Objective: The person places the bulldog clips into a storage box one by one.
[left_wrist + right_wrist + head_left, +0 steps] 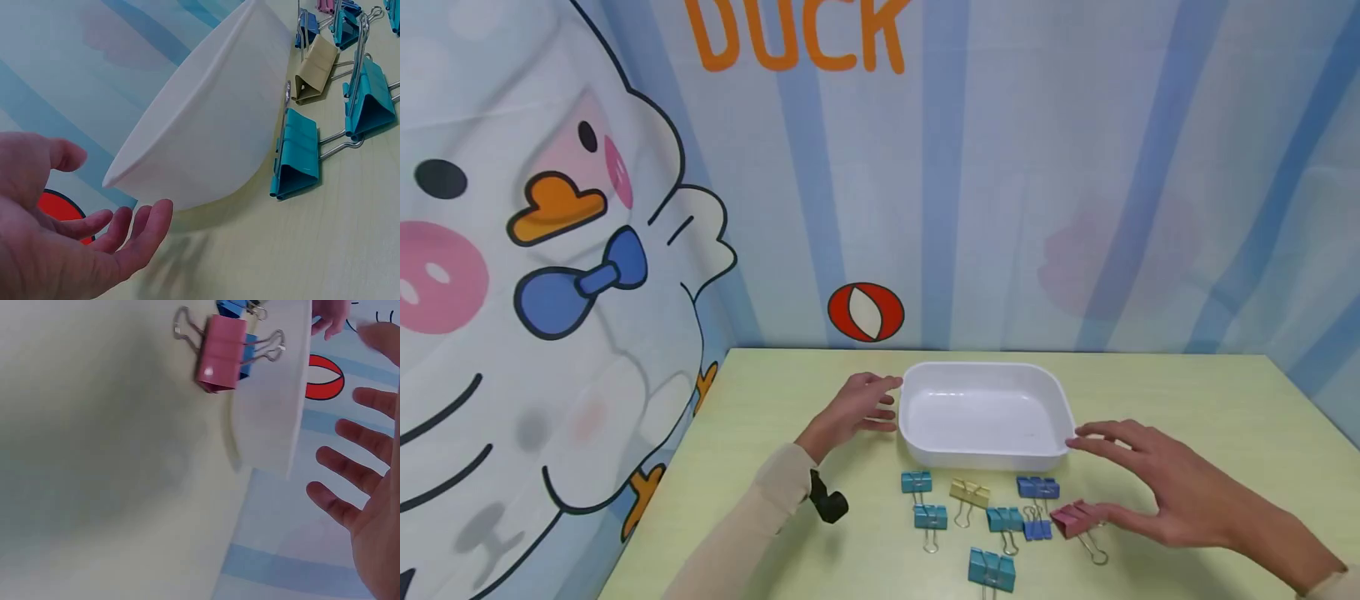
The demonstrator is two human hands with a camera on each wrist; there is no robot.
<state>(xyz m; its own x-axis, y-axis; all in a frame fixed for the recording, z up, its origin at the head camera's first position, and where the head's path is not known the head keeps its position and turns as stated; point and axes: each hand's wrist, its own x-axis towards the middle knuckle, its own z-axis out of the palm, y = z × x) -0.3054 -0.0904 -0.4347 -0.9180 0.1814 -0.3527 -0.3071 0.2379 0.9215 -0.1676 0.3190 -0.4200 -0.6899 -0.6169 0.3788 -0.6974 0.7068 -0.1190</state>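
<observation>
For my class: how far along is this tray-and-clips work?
Looks done: the white rectangular tray sits on the pale-yellow table. In hand: nothing gripped; the left hand and right hand flank the tray. Likely left: all eight coloured metal binder clips, lying outside the tray, none inside.

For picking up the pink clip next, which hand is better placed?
Probably the right hand: it is open and much nearer the pink clip, its thumb pointing that way in the head view, while the left hand is at the white tray's left end.
</observation>
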